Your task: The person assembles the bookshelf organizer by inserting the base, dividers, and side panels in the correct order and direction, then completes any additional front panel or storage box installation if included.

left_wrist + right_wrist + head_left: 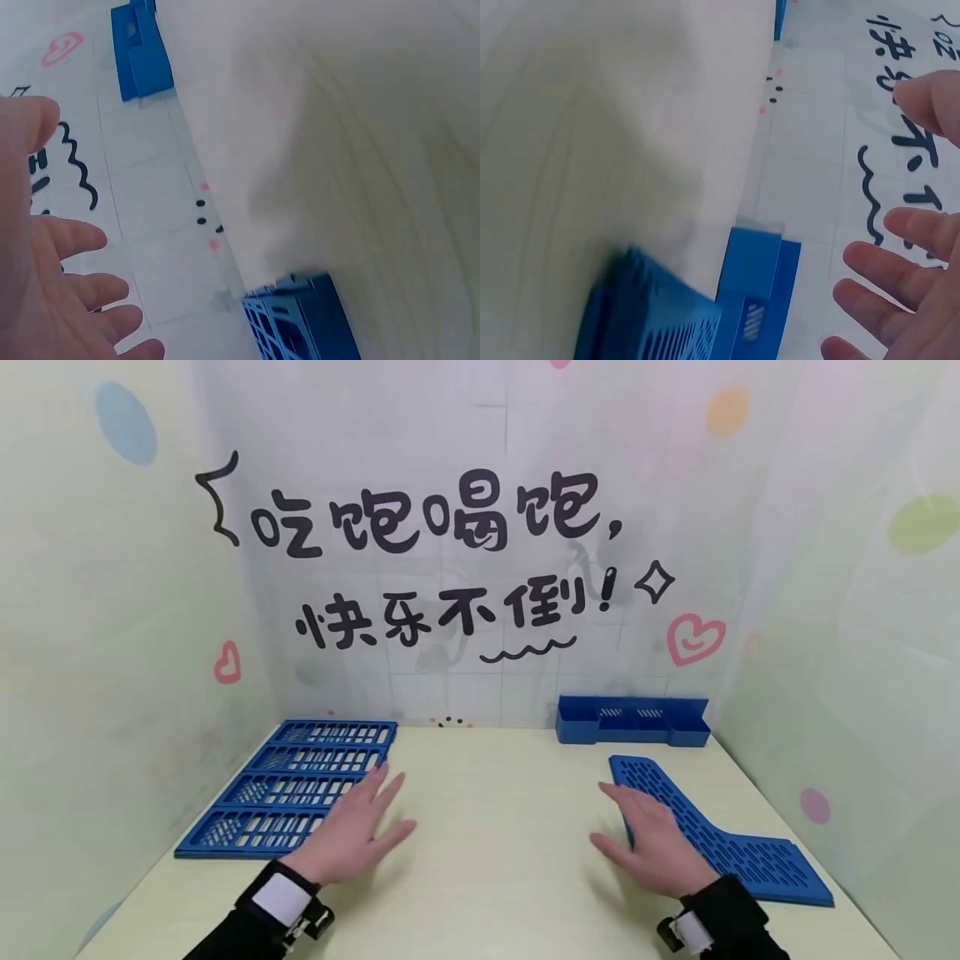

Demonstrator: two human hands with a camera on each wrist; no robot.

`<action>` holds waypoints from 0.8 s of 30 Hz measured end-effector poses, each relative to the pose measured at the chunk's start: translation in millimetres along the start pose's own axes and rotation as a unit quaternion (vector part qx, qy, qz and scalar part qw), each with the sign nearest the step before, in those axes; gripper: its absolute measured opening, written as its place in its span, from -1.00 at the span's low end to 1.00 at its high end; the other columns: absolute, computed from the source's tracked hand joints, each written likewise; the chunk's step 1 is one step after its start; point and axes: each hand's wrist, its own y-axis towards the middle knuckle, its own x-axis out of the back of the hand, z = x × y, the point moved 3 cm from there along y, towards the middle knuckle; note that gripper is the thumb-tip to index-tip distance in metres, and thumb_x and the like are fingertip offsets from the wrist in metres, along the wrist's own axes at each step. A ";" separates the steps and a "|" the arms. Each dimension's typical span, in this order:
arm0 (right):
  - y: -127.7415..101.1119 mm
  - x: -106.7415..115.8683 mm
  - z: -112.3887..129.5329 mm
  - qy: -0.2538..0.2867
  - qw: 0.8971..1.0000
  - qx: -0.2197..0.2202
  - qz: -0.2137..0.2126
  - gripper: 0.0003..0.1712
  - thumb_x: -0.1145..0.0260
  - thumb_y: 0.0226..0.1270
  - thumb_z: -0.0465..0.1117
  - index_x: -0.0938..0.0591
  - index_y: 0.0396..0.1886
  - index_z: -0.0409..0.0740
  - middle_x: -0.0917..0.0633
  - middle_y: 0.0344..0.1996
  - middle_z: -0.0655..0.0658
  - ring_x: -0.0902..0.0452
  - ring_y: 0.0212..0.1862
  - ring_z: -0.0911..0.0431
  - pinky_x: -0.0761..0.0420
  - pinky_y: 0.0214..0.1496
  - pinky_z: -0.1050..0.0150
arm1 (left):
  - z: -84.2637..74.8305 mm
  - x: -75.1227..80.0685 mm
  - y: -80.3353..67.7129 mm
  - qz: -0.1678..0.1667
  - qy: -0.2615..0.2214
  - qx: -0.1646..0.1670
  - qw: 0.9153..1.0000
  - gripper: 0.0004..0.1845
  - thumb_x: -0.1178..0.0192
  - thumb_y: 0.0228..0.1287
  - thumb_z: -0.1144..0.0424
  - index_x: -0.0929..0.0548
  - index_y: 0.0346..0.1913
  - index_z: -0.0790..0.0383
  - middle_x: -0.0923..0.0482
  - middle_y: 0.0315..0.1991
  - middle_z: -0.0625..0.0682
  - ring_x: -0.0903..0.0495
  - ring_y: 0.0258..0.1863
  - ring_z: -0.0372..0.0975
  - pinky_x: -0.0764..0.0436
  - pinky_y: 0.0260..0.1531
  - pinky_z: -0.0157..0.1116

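My left hand (352, 835) lies flat and open on the pale table (495, 827), its fingers spread beside the right edge of several flat blue slotted panels (296, 785). My right hand (648, 843) is also open, palm down, its fingers over the left edge of an L-shaped blue slotted panel (720, 831). A blue tray-like piece (633, 720) stands against the back wall at the right. In the wrist views each hand shows straight fingers (82, 292) (889, 270) holding nothing.
Walls with printed characters and coloured dots enclose the table on three sides. The blue panels' corner (300, 322) lies near the back wall; the blue piece (761, 285) sits at the wall beyond the L-shaped panel (652, 322).
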 end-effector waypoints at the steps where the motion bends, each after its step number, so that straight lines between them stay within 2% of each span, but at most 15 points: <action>1: -0.5 2.4 -4.1 0.001 1.000 -0.005 -0.001 -0.11 -0.35 0.64 0.21 -0.32 0.73 -0.08 -0.45 0.62 -0.33 -0.30 0.65 -0.36 -0.25 0.66 -0.43 | 7.4 3.1 -2.0 -0.006 -0.005 0.010 1.000 -0.10 -0.06 0.69 -0.28 -0.22 0.73 0.32 -0.01 0.76 0.42 -0.08 0.72 0.36 -0.21 0.59 0.44; 4: -3.2 11.0 -17.9 0.012 1.000 -0.025 0.008 -0.14 -0.32 0.67 0.17 -0.30 0.73 -0.12 -0.42 0.63 -0.38 -0.28 0.64 -0.41 -0.26 0.65 -0.44 | 31.6 13.3 -7.1 -0.012 -0.018 0.047 0.999 -0.12 -0.03 0.73 -0.24 -0.21 0.71 0.41 -0.05 0.72 0.50 -0.14 0.67 0.43 -0.27 0.54 0.47; 7: -7.9 19.1 -33.1 0.029 0.998 -0.046 0.019 -0.12 -0.30 0.69 0.16 -0.25 0.74 -0.16 -0.35 0.65 -0.42 -0.22 0.65 -0.44 -0.24 0.64 -0.46 | 56.6 24.1 -10.9 -0.004 -0.023 0.084 0.996 -0.12 -0.02 0.75 -0.21 -0.19 0.70 0.48 -0.09 0.68 0.57 -0.16 0.63 0.49 -0.30 0.50 0.49; 15: -18.3 38.1 -67.0 0.045 0.995 -0.087 0.036 -0.03 -0.26 0.72 0.17 -0.12 0.76 -0.30 -0.29 0.62 -0.53 -0.21 0.60 -0.50 -0.37 0.54 -0.48 | 125.9 37.0 -19.2 -0.002 0.016 0.155 0.988 -0.16 -0.12 0.70 -0.04 -0.24 0.58 0.69 -0.17 0.54 0.74 -0.25 0.49 0.60 -0.39 0.39 0.51; 19: -19.9 39.5 -85.5 0.054 0.989 -0.124 0.057 0.10 -0.21 0.71 0.27 0.00 0.76 -0.39 -0.23 0.61 -0.63 -0.20 0.58 -0.57 -0.41 0.49 -0.52 | 160.8 41.3 -29.1 0.004 0.050 0.198 0.979 -0.16 -0.17 0.64 -0.01 -0.29 0.46 0.81 -0.26 0.38 0.83 -0.37 0.35 0.64 -0.50 0.26 0.49; 24: -21.7 35.1 -103.0 0.063 0.983 -0.154 0.078 0.18 -0.20 0.70 0.31 0.06 0.74 -0.49 -0.14 0.59 -0.71 -0.14 0.57 -0.64 -0.39 0.49 -0.54 | 188.6 42.8 -42.2 0.044 0.064 0.264 0.962 -0.02 -0.13 0.61 -0.18 -0.26 0.34 0.91 -0.31 0.21 0.90 -0.44 0.20 0.67 -0.56 0.13 0.46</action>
